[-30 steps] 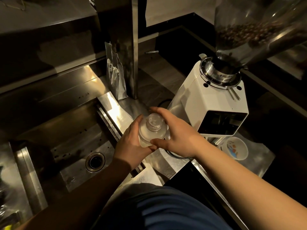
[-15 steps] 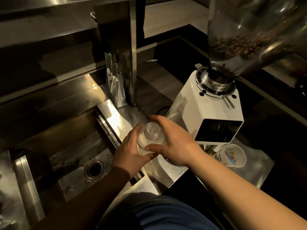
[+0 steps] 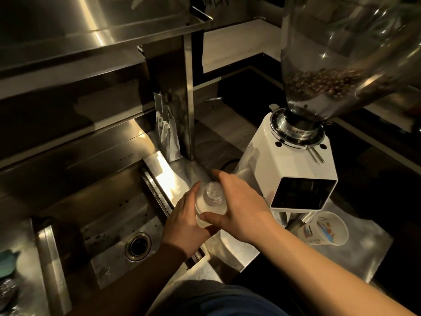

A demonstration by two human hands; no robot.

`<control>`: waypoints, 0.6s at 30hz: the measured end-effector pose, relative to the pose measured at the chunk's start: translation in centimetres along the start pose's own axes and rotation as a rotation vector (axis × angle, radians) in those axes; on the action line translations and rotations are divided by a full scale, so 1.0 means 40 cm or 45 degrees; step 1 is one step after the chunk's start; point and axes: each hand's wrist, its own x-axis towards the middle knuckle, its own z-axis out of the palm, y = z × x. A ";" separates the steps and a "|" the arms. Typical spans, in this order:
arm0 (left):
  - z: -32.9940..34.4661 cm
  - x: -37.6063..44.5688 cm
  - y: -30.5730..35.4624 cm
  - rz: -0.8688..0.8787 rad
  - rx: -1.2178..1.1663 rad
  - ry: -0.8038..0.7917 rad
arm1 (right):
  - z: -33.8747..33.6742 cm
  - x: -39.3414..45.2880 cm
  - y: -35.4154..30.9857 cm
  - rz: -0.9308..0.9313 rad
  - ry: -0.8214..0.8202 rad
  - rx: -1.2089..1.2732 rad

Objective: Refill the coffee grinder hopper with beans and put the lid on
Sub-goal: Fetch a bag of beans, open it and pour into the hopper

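Observation:
A white coffee grinder stands on the steel counter at the right. Its clear hopper rises to the top right with a low layer of beans inside; its top is out of view. Left of the grinder's base, both hands hold a small frosted bottle with a round cap. My left hand grips the bottle's left side. My right hand curls round it from the right, thumb across the front. A silver bean bag stands behind, against a steel post.
A steel sink with a round drain lies to the left. A printed paper cup sits under the grinder's spout. A steel shelf runs overhead at the back. A teal object is at the far left edge.
Both hands keep the same hold on the bottle. The view has tilted upward, so more of the hopper and shelf shows.

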 end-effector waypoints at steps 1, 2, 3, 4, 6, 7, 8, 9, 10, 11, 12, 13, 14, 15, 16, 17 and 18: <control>0.000 0.000 -0.001 0.005 -0.010 -0.002 | 0.000 0.000 0.000 -0.021 -0.003 -0.015; -0.001 -0.002 -0.002 0.011 -0.026 -0.014 | 0.001 -0.002 0.001 -0.041 -0.003 -0.027; -0.003 -0.005 -0.003 0.015 -0.041 -0.033 | 0.003 -0.003 0.002 -0.066 0.002 -0.031; -0.009 -0.007 -0.007 0.019 -0.043 -0.048 | 0.003 -0.003 0.002 -0.094 0.013 -0.018; -0.027 -0.007 -0.023 0.064 -0.034 -0.072 | 0.001 -0.004 0.001 -0.135 0.051 0.048; -0.039 0.000 -0.035 0.126 -0.033 -0.063 | -0.004 -0.001 0.001 -0.159 0.081 0.085; -0.050 0.007 -0.048 0.193 -0.043 -0.038 | -0.009 0.002 -0.001 -0.183 0.113 0.113; -0.063 0.019 -0.053 0.229 -0.054 0.012 | -0.017 0.007 -0.003 -0.200 0.143 0.136; -0.076 0.033 -0.048 0.228 -0.075 0.083 | -0.028 0.014 -0.006 -0.213 0.170 0.157; -0.092 0.053 -0.030 0.197 -0.100 0.163 | -0.040 0.025 -0.008 -0.221 0.196 0.172; -0.111 0.074 -0.008 0.159 -0.132 0.247 | -0.053 0.034 -0.014 -0.229 0.217 0.183; -0.131 0.100 0.014 0.120 -0.164 0.309 | -0.069 0.048 -0.020 -0.234 0.229 0.191; -0.151 0.127 0.035 0.095 -0.192 0.350 | -0.085 0.064 -0.025 -0.242 0.238 0.195; -0.175 0.158 0.052 0.079 -0.202 0.384 | -0.100 0.082 -0.030 -0.252 0.249 0.195; -0.196 0.187 0.066 0.065 -0.207 0.411 | -0.114 0.101 -0.035 -0.260 0.257 0.189; -0.221 0.216 0.076 0.044 -0.205 0.434 | -0.129 0.120 -0.043 -0.266 0.264 0.168; -0.240 0.248 0.081 0.011 -0.186 0.442 | -0.142 0.142 -0.048 -0.265 0.258 0.142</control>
